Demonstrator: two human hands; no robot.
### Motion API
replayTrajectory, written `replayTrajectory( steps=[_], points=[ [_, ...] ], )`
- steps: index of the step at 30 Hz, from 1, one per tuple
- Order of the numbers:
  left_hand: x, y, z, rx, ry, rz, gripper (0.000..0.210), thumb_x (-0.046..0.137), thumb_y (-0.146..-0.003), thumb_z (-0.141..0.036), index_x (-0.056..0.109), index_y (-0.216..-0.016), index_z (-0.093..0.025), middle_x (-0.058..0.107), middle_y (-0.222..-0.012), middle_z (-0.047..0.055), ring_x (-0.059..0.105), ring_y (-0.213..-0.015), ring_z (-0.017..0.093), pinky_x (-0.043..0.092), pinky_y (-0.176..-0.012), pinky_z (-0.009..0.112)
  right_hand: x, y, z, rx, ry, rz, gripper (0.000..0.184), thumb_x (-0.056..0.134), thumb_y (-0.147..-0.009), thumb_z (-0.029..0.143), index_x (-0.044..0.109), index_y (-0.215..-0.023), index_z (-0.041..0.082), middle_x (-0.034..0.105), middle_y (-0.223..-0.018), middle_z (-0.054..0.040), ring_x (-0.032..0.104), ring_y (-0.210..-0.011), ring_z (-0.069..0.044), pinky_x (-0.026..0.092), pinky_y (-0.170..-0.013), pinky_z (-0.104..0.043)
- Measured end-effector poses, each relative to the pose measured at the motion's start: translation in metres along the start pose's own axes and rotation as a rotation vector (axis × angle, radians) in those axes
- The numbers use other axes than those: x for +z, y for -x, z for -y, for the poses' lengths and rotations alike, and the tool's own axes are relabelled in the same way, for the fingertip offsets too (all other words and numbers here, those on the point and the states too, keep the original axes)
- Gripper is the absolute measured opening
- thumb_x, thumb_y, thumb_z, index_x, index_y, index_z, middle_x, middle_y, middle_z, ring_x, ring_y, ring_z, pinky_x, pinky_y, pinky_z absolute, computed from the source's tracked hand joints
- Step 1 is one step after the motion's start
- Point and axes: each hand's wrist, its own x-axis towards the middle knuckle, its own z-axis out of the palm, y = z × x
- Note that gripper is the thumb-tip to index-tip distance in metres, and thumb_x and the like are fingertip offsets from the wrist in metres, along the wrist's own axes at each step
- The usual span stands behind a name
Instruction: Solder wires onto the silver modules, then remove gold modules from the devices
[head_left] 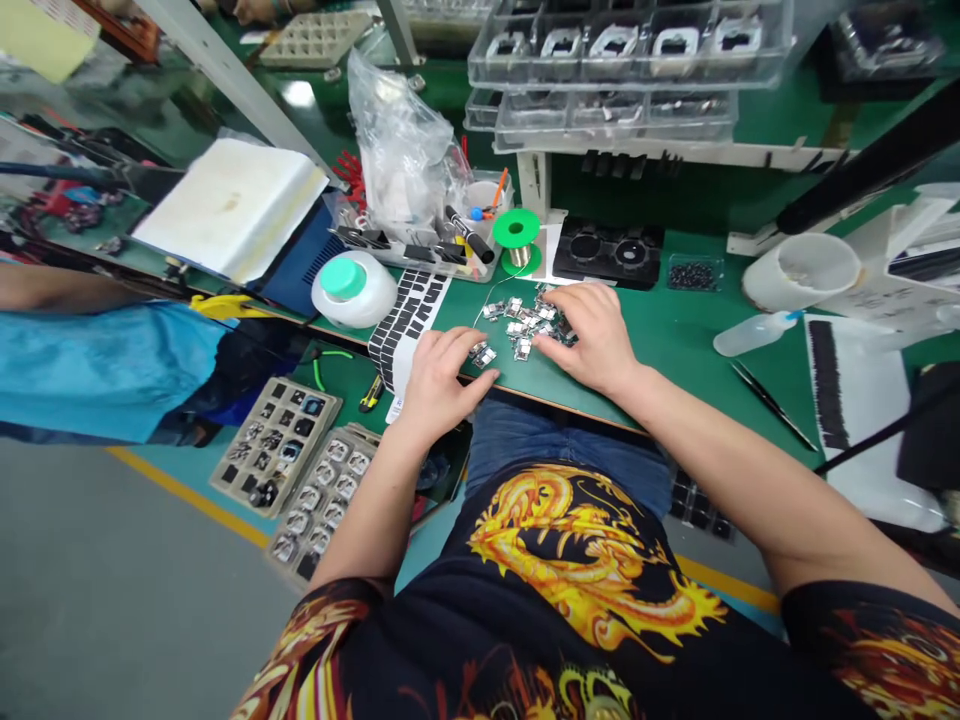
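Note:
Small silvery metal parts lie in a loose heap on the green bench top in front of me. My left hand rests at the bench's front edge, fingers apart, its fingertips beside a few parts split off to the left. On the heap's right side is my right hand, thumb and fingers spread, touching or just over the parts; some are hidden beneath it. Behind the heap stands a green spool of solder wire, with its loose end trailing down toward the parts.
A white bottle with a teal cap stands left, by a sheet of black stickers. To the right are tweezers, a squeeze bottle and a white cup. Clear trays sit on the shelf. A co-worker's blue garment shows left.

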Motion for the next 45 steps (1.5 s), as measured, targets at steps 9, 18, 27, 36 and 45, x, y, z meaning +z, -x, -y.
replayTrajectory(
  steps=[9, 18, 27, 36, 45],
  points=[
    [0.004, -0.009, 0.002, 0.018, -0.158, 0.043, 0.033, 0.073, -0.104, -0.044, 0.072, -0.13, -0.023, 0.075, -0.129, 0.012, 0.061, -0.115, 0.034, 0.049, -0.104, 0.05, -0.013, -0.005, -0.006, 0.131, 0.041, -0.092, 0.035, 0.06, -0.106, 0.047, 0.069, -0.128, 0.02, 0.078, -0.12, -0.0107, 0.069, -0.115, -0.032, 0.049, -0.104, -0.049],
    [-0.01, -0.017, -0.003, 0.108, -0.162, 0.108, 0.032, 0.071, -0.105, -0.034, 0.069, -0.135, -0.024, 0.073, -0.139, 0.011, 0.064, -0.119, 0.032, 0.049, -0.106, 0.049, -0.009, -0.001, -0.002, 0.07, 0.046, -0.108, 0.029, 0.058, -0.109, 0.038, 0.07, -0.127, 0.019, 0.078, -0.117, -0.0099, 0.067, -0.111, -0.031, 0.048, -0.1, -0.048],
    [0.012, 0.026, -0.015, -0.012, -0.08, -0.358, 0.007, 0.075, -0.102, -0.024, 0.071, -0.108, -0.025, 0.076, -0.101, 0.005, 0.07, -0.096, 0.023, 0.053, -0.09, 0.042, -0.008, -0.004, 0.029, -0.314, 0.067, 0.146, 0.024, 0.056, -0.113, 0.027, 0.074, -0.127, 0.019, 0.078, -0.124, -0.0101, 0.061, -0.13, -0.032, 0.044, -0.113, -0.053],
    [0.034, 0.041, -0.015, -0.184, -0.107, -0.309, 0.019, 0.075, -0.104, -0.037, 0.074, -0.115, -0.021, 0.072, -0.108, 0.01, 0.065, -0.103, 0.027, 0.052, -0.094, 0.044, 0.027, -0.048, 0.051, -0.297, 0.11, 0.448, 0.028, 0.059, -0.106, 0.021, 0.074, -0.128, 0.012, 0.069, -0.141, -0.0189, 0.046, -0.148, -0.041, 0.037, -0.118, -0.057],
    [0.044, 0.04, -0.008, -0.249, -0.072, -0.297, 0.023, 0.072, -0.105, -0.041, 0.076, -0.115, -0.021, 0.066, -0.107, 0.012, 0.059, -0.104, 0.029, 0.049, -0.097, 0.047, 0.037, -0.05, 0.055, -0.31, 0.195, 0.481, 0.032, 0.051, -0.11, 0.023, 0.078, -0.124, 0.014, 0.065, -0.143, -0.0209, 0.039, -0.153, -0.043, 0.034, -0.117, -0.059]
  ],
)
